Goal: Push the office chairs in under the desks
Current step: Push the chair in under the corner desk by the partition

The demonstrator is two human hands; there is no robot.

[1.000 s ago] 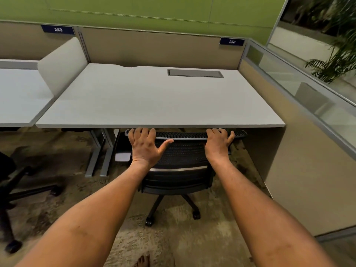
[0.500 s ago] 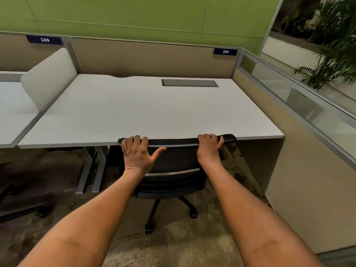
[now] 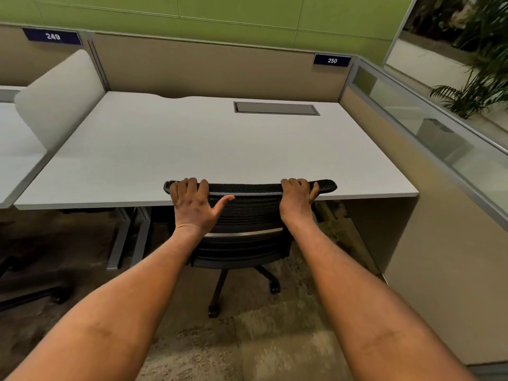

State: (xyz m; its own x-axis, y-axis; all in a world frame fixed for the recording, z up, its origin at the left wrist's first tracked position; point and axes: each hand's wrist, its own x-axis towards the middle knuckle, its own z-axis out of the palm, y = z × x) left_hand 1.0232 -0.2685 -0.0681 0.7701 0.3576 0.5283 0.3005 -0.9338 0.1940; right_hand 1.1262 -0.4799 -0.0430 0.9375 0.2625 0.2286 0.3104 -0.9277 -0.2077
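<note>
A black mesh office chair (image 3: 244,218) stands at the front edge of the white desk (image 3: 209,149) marked 250. Its seat is hidden under the desktop, and the top of its backrest shows just over the desk's front edge. My left hand (image 3: 193,206) grips the left end of the backrest's top rim, fingers curled over it and thumb spread along the mesh. The rim's right end is held the same way by my right hand (image 3: 297,200). The chair's wheeled base (image 3: 242,287) rests on the carpet.
A beige cubicle wall with a glass strip (image 3: 428,149) closes the right side. A grey divider panel (image 3: 57,94) separates the neighbouring desk 249 (image 3: 16,160) on the left. Desk legs (image 3: 129,237) stand left of the chair. Part of another chair's base (image 3: 41,295) lies at far left.
The chair has rolled further in, so its backrest top now overlaps the desk's front edge. Both hands stayed on the rim, and my view has moved closer and to the right.
</note>
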